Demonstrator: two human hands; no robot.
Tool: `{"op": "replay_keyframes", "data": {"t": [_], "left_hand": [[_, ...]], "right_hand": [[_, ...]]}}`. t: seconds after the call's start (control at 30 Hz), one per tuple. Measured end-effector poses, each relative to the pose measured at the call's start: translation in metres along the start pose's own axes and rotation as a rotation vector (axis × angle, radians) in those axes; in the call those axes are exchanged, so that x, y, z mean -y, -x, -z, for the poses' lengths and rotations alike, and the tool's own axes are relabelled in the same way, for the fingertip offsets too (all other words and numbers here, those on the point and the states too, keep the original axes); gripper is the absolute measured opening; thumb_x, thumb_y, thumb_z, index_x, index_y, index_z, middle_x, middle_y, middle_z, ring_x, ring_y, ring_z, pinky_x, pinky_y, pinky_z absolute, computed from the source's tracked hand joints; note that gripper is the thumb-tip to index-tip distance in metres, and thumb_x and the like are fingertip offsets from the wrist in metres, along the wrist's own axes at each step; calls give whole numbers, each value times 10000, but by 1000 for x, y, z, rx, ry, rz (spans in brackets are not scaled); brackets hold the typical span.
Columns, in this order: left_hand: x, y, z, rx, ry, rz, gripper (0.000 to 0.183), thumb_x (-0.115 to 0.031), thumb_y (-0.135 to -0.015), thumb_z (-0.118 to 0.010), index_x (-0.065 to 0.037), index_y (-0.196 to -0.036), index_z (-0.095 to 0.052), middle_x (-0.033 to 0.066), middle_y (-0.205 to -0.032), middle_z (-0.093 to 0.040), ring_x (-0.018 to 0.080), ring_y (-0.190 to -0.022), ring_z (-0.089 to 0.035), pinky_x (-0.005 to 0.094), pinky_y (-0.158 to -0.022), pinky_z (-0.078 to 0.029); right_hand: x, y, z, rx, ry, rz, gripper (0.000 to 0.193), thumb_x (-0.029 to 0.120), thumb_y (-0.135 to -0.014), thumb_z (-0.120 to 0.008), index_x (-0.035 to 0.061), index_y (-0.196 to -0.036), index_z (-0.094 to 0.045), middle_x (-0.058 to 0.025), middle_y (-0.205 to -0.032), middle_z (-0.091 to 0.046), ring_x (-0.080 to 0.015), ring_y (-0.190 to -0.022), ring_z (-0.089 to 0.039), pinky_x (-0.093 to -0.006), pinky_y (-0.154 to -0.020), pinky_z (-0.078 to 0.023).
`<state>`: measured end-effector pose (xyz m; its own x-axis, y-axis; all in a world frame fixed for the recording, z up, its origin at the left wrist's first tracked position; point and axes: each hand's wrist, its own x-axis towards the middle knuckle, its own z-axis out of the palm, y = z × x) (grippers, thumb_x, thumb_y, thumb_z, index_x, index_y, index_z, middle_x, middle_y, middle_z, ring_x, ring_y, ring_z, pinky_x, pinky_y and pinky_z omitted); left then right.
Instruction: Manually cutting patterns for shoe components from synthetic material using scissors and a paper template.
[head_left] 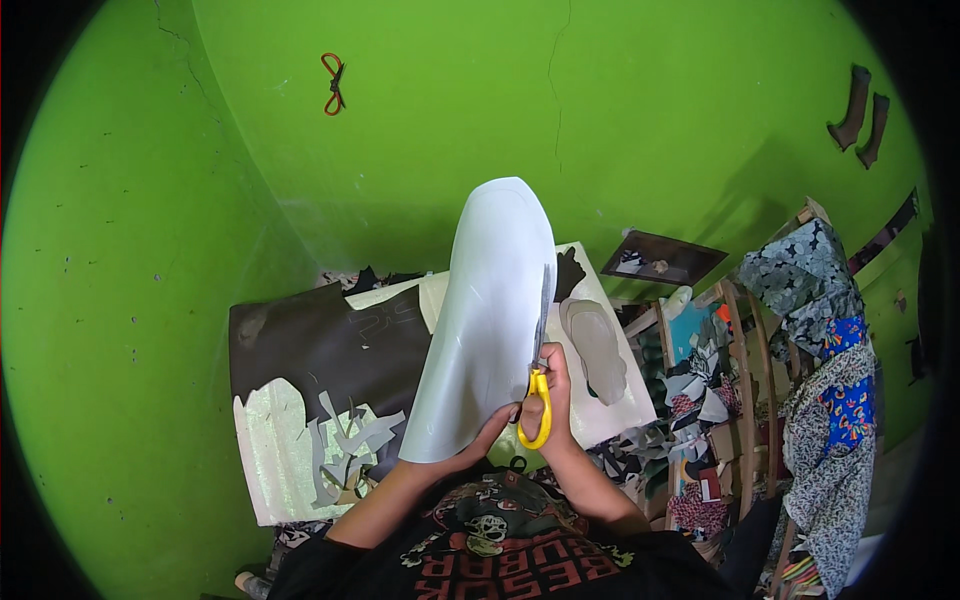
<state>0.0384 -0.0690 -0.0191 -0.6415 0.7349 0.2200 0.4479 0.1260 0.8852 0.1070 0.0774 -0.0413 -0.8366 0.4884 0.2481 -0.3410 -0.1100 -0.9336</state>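
Yellow-handled scissors [538, 410] along the edge of a curled white sheet [490, 300]

A wooden rack [740, 360] at the right bulges with scraps [705, 395], grey, white and red-patterned, in a loose jumble. Over its outer side hang a grey patterned cloth [800, 275] and a black-and-white speckled cloth [825, 490].

The white sheet, smooth and faintly glossy, rises in a rounded, bowed shape above the table, in front of the person's body. The left hand [482, 440] grips its lower edge, thumb on the near face. The right hand [555, 400] holds the scissors by the handles, blades pointing up the sheet's right edge; how far they are parted, I cannot tell.

Beneath lie a dark brown sheet [290, 340], thin curling grey offcuts [350, 440] and, on a pale board [610, 425], beige sole-shaped pieces [597, 350].
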Motion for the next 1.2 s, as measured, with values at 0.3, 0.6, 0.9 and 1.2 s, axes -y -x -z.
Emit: {"op": "replay_keyframes", "data": {"t": [0.3,0.6,0.9,1.2], "left_hand": [[14,11,-13,22,-20,-55,621,-144,-876,-717,4,-1404,-425,172,-1306,-557,304,-1236,-530,392,-1067,-397],[2,11,-11,5,80,-47,694,-134,-864,-729,28,-1430,-361,193,-1326,-530,302,-1246,-520,388,-1065,-403],[10,8,-6,64,77,8,785,-193,-848,-757,52,-1454,-323,233,-1372,-484,355,-1300,-474,415,-1093,-370],[28,12,-15,31,12,-45,807,-220,-843,-761,49,-1461,-316,239,-1387,-475,363,-1310,-466,422,-1100,-360]], "right_hand": [[17,-5,-7,-72,80,-5,877,700,-718,-737,34,-1153,-366,-5,-890,-527,-51,-731,-492,-197,-635,-419],[9,-6,-2,-72,130,68,1011,830,-680,-638,8,-1201,-364,-29,-1033,-446,-96,-925,-430,-253,-817,-388],[12,-5,3,-28,5,2,925,683,-687,-747,37,-1207,-337,-53,-1055,-583,-74,-897,-535,-202,-719,-432],[11,-6,-2,-71,-26,5,966,719,-659,-734,33,-1211,-337,-48,-1037,-592,-71,-889,-542,-206,-737,-444]]}}
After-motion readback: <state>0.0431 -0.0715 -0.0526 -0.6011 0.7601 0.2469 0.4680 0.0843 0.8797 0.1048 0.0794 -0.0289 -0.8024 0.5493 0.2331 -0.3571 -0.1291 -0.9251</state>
